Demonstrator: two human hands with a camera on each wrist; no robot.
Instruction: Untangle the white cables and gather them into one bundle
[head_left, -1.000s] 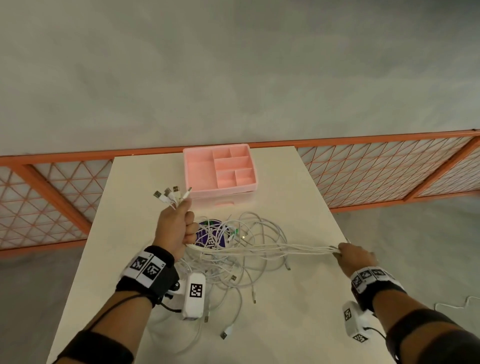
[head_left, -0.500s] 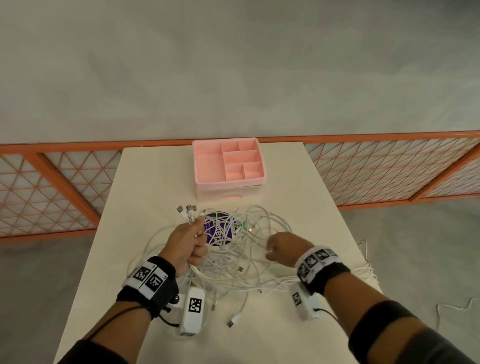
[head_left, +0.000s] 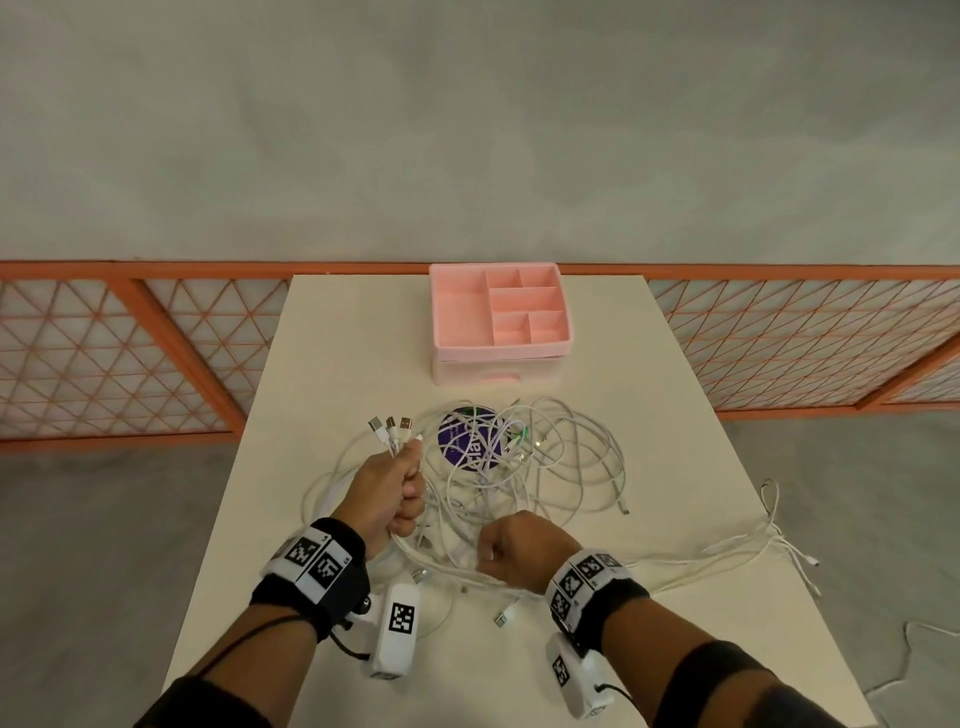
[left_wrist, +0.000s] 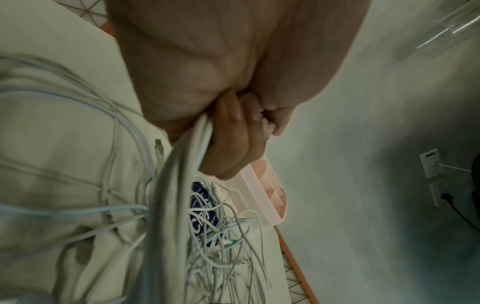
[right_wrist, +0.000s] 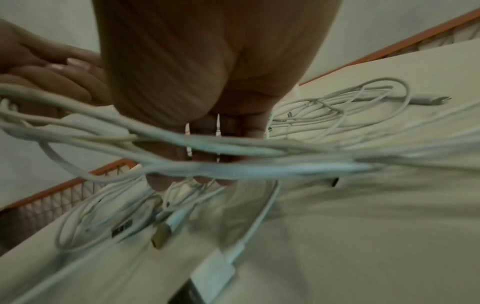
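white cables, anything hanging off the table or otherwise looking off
Yes. Several white cables trail over the table's right edge, their ends dangling off the side. A purple round disc lies buried under the tangle. The left hand grips a few plug ends; the right hand holds strands.

White lettering is showing on the round purple disc (head_left: 470, 439) lying under the tangled white cables (head_left: 545, 457), at 12 o'clock from the hands; only "Cla" is reading clearly.
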